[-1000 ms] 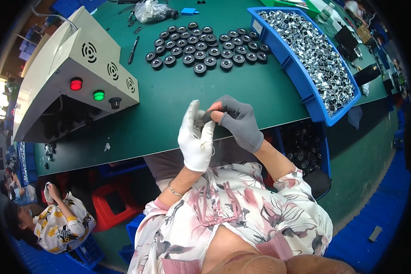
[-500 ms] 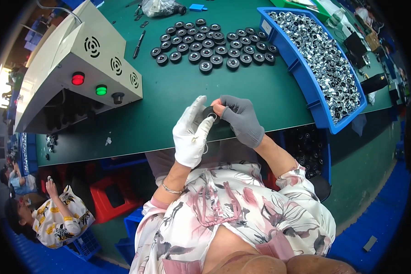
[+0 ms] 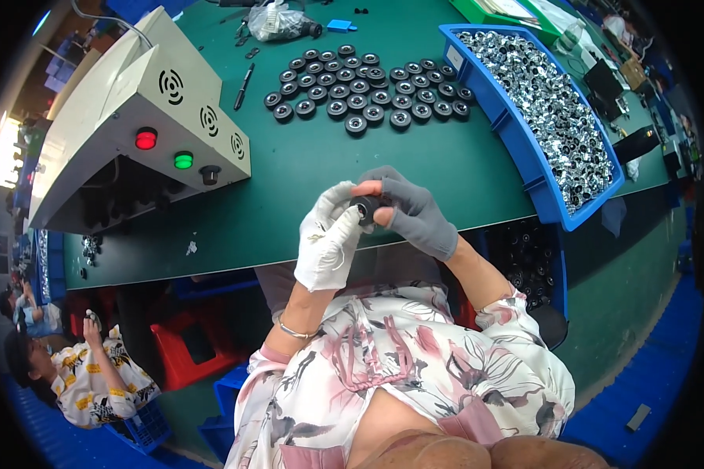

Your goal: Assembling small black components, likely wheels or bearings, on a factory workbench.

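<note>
A small black wheel with a bright centre is held between my two hands, just above the near edge of the green table. My left hand, in a white glove, grips its left side with the thumb at the centre. On its other side my right hand, in a grey glove with bare thumb and fingertip, pinches the rim. Beyond my hands, several similar black wheels lie grouped on the table.
A beige machine with red and green lights stands at the left. At the right, a blue bin holds shiny metal parts. A black pen and a plastic bag lie farther back. Another person sits at lower left.
My right fingers have shifted around the wheel, the thumb now on its near right side. The wheel has turned and sits slightly lower. The view has shifted a little.
</note>
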A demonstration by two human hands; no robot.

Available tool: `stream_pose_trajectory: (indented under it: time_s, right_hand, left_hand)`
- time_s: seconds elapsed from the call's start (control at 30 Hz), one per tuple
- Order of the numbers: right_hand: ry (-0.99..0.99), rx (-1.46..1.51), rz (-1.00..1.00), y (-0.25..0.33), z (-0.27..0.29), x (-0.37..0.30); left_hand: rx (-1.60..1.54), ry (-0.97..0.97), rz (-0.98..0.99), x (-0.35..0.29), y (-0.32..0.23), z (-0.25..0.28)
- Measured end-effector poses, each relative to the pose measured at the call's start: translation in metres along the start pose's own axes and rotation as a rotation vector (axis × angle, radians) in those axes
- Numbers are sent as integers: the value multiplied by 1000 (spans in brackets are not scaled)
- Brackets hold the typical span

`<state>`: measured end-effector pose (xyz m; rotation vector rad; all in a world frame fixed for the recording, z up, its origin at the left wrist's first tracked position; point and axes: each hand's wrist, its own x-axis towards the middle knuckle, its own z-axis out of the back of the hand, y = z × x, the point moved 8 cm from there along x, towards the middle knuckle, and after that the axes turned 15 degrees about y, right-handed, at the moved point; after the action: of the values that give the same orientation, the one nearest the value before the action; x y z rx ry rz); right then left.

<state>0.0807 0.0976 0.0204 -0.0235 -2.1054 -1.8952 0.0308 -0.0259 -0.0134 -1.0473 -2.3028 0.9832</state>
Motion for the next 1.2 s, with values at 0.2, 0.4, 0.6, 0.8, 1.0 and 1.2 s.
stream_pose_trajectory:
  time_s: [0.2, 0.4, 0.6, 0.8, 1.0, 1.2]
  right_hand:
    - [-36, -337, 15, 22, 0, 2]
    - [-89, -675, -104, 22, 0, 4]
    - [-72, -270, -151, 7, 8, -4]
    - [-176, -70, -266, -7, 11, -18]
    - [-133, -374, -92, 16, 2, -19]
    - [-38, -541, -35, 20, 6, -21]
  left_hand:
    - [-184, 0, 128, -3, 16, -19]
    - [-84, -41, 176, -9, 20, -6]
    - [-41, -113, 181, -9, 18, -7]
    - [108, -134, 148, -4, 18, -16]
    - [175, -82, 166, -1, 12, -7]
    - [323, -26, 139, 0, 11, -9]
